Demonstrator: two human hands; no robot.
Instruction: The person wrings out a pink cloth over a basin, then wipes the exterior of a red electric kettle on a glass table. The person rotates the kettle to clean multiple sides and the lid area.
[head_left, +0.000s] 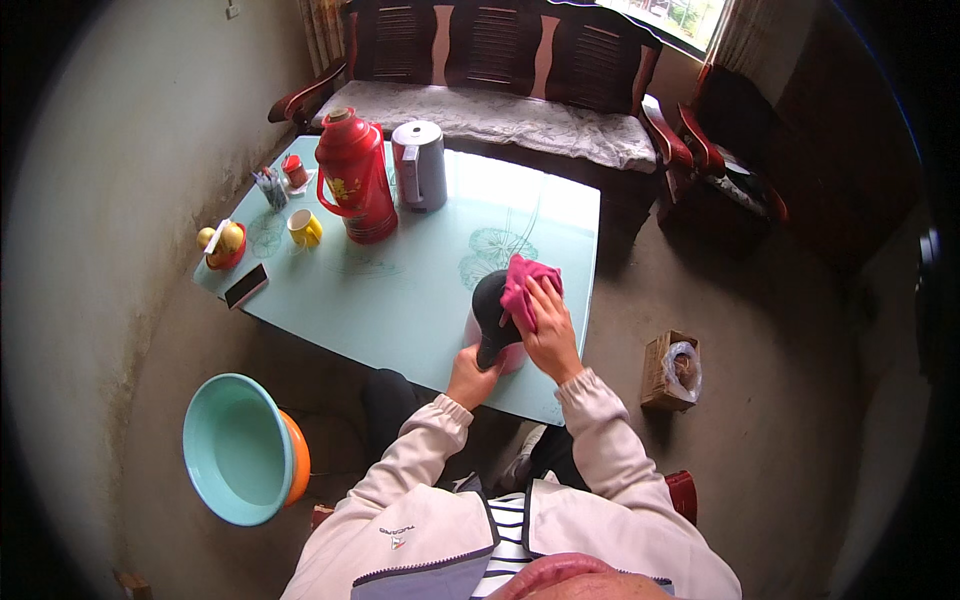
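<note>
A pink jug or kettle with a black lid (490, 298) and black handle stands near the front right edge of the glass-topped table (360, 300). Its handle is gripped by my left hand (474, 377). Bunched under the fingers of my right hand (550, 335) is a magenta cloth (531, 285), pressed against the lid's right side. The cloth and both hands hide part of the jug's body.
Further back stand a red thermos flask (358, 180), a grey electric kettle (422, 169) and a yellow mug (304, 228). A phone (247, 286) and fruit bowl (226, 247) lie left. On the floor are a cardboard box (660, 375) and stacked basins (238, 450); a wooden sofa (491, 120) stands behind.
</note>
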